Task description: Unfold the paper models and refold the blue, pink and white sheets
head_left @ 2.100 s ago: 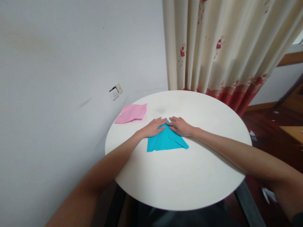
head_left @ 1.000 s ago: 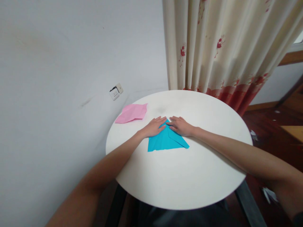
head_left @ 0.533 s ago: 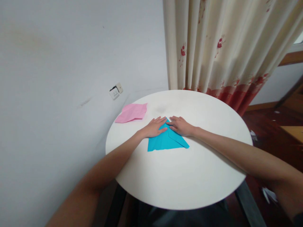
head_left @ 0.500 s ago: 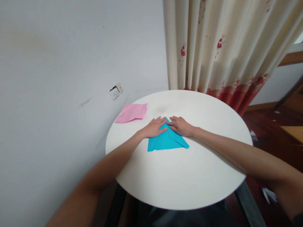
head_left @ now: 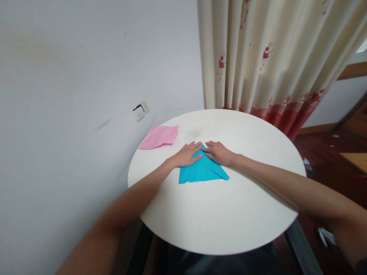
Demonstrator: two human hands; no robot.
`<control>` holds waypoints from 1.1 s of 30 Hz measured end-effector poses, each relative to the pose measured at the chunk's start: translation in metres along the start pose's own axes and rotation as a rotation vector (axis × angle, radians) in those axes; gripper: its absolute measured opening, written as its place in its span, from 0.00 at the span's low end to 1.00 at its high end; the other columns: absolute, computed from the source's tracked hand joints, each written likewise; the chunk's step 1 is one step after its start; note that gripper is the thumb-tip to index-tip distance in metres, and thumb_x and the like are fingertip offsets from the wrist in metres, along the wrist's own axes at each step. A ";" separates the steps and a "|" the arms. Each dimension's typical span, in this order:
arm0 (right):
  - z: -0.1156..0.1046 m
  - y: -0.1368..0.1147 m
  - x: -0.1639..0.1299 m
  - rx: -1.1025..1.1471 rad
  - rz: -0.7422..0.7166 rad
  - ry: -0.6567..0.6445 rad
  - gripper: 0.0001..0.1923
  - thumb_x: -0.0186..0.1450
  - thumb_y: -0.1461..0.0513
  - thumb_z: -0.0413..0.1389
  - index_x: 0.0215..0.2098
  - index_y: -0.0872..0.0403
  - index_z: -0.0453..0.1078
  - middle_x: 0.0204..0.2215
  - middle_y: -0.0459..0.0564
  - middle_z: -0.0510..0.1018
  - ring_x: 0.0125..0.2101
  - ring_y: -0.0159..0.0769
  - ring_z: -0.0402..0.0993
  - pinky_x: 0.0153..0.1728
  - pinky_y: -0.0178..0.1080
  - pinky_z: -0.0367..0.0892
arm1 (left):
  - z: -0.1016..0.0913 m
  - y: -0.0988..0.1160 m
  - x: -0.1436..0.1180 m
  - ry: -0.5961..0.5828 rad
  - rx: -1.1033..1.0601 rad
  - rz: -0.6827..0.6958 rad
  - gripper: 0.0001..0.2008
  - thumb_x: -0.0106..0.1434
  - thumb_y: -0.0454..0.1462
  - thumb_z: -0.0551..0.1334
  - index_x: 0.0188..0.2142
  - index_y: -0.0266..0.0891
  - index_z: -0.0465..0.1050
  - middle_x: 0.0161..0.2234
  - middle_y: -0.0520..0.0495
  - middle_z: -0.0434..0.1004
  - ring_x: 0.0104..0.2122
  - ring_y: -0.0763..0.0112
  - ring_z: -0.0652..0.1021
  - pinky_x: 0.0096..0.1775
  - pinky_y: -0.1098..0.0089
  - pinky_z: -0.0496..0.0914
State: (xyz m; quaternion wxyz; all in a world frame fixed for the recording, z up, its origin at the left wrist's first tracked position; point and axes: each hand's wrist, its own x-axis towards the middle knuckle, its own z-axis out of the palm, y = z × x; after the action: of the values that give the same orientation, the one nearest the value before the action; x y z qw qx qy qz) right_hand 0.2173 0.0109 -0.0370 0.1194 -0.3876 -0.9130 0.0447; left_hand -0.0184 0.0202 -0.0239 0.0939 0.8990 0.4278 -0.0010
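A blue sheet of paper (head_left: 200,172), folded into a triangle with its tip pointing away from me, lies on the round white table (head_left: 223,214). My left hand (head_left: 186,154) lies flat, fingers spread, on the upper left side of the triangle. My right hand (head_left: 219,152) presses flat on the upper right side. The fingertips of both hands almost meet at the tip. Neither hand grips the paper.
A pink sheet of paper (head_left: 159,136) lies at the table's far left edge. A white wall with a socket (head_left: 140,111) is on the left. A cream curtain with red print (head_left: 269,61) hangs behind the table. Wooden floor shows at the right.
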 end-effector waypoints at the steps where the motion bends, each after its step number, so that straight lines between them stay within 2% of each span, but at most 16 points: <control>1: 0.000 0.000 0.000 -0.001 -0.001 0.002 0.24 0.76 0.57 0.47 0.68 0.49 0.64 0.64 0.64 0.67 0.64 0.55 0.61 0.59 0.60 0.57 | 0.000 0.001 0.000 0.000 0.000 -0.002 0.35 0.74 0.56 0.45 0.73 0.44 0.44 0.74 0.46 0.41 0.73 0.56 0.45 0.69 0.49 0.42; 10: 0.002 0.000 0.000 0.001 0.025 -0.011 0.24 0.76 0.56 0.46 0.69 0.49 0.63 0.66 0.64 0.63 0.66 0.56 0.57 0.61 0.61 0.54 | -0.002 0.003 0.000 0.018 -0.001 -0.010 0.33 0.74 0.55 0.44 0.73 0.46 0.46 0.74 0.46 0.43 0.73 0.56 0.47 0.69 0.50 0.44; 16: 0.000 0.000 0.001 0.001 0.012 -0.009 0.24 0.76 0.56 0.46 0.68 0.48 0.64 0.64 0.63 0.66 0.63 0.54 0.61 0.60 0.60 0.56 | 0.000 0.001 0.002 0.044 -0.003 -0.020 0.32 0.75 0.53 0.43 0.73 0.44 0.49 0.73 0.46 0.46 0.72 0.56 0.49 0.69 0.50 0.45; 23: 0.001 0.000 0.000 0.002 0.011 0.001 0.24 0.76 0.56 0.45 0.68 0.47 0.64 0.65 0.63 0.65 0.64 0.56 0.59 0.60 0.61 0.56 | 0.001 -0.001 0.003 0.080 0.011 -0.047 0.32 0.75 0.53 0.43 0.72 0.41 0.50 0.73 0.45 0.47 0.72 0.55 0.51 0.69 0.53 0.48; 33: -0.001 0.000 0.000 0.008 -0.007 0.011 0.23 0.76 0.57 0.46 0.67 0.48 0.66 0.62 0.63 0.68 0.62 0.55 0.62 0.58 0.60 0.57 | 0.001 -0.001 0.004 0.095 0.029 -0.023 0.30 0.75 0.51 0.45 0.71 0.44 0.54 0.72 0.45 0.50 0.71 0.57 0.52 0.68 0.54 0.49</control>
State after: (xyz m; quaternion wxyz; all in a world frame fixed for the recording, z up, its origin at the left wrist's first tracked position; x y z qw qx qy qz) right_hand 0.2173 0.0105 -0.0364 0.1262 -0.3842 -0.9135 0.0456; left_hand -0.0168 0.0238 -0.0254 0.0606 0.8944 0.4418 0.0343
